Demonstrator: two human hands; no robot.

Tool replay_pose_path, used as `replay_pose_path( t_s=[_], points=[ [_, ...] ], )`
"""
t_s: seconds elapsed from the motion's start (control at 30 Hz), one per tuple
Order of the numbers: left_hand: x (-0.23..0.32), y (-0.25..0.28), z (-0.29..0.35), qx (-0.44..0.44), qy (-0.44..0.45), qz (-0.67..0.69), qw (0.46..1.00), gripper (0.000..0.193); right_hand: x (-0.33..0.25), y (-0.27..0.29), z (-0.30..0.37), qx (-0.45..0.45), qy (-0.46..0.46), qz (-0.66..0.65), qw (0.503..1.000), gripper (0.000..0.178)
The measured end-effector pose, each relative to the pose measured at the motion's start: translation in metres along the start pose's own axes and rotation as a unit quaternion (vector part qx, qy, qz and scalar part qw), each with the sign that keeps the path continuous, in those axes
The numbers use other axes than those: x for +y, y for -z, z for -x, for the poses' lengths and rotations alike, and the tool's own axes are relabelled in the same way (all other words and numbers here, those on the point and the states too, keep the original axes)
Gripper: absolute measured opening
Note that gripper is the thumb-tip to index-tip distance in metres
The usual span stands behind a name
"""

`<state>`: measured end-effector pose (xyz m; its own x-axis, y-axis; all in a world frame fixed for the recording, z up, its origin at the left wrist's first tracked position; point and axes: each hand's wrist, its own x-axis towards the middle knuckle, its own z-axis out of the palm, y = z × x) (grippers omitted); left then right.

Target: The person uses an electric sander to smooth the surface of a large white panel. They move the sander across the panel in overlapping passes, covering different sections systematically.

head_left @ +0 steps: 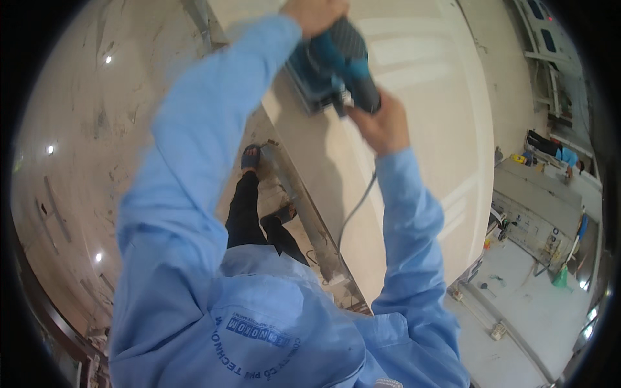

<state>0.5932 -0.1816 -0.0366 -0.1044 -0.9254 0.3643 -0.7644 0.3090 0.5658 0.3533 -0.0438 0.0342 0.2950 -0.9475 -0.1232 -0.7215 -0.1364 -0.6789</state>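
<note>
A teal and black electric sander rests on a large pale board, close to the board's left edge. My right hand is wrapped round its rear handle. At the front end, my left hand is closed over the sander's body; part of that hand is blurred and lies at the upper rim of the view. The flat base of the sander faces the board, and the sheet under it is hidden. A grey cord runs back across the board, passing left of my right forearm.
A metal rail runs along the board's left side, near my feet. Brown, marked floor spreads to the left. Over on the right are a grey bench, a green funnel-shaped thing and another person farther off.
</note>
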Motion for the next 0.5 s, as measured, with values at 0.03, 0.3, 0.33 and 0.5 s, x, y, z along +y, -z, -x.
replay_pose_path(
  t_s=[0.03, 0.3, 0.33, 0.5],
  points=[
    [0.037, -0.007, 0.028, -0.032, 0.136, 0.171, 0.975, 0.035, 0.007, 0.010, 0.033, 0.008, 0.005, 0.007, 1.000, 0.034],
    [0.299, -0.053, 0.205, -0.099, 0.117, 0.254, 0.955, 0.018, 0.096, 0.053, 0.323, 0.048, -0.166, 0.022, 0.985, 0.025],
    [0.329, -0.059, 0.227, -0.092, 0.024, 0.209, 0.973, 0.016, 0.102, 0.053, 0.360, 0.067, -0.193, 0.019, 0.979, 0.026],
    [0.408, -0.107, 0.247, -0.039, -0.146, 0.119, 0.981, 0.024, 0.124, 0.064, 0.391, 0.183, -0.199, 0.048, 0.961, 0.027]
  ],
)
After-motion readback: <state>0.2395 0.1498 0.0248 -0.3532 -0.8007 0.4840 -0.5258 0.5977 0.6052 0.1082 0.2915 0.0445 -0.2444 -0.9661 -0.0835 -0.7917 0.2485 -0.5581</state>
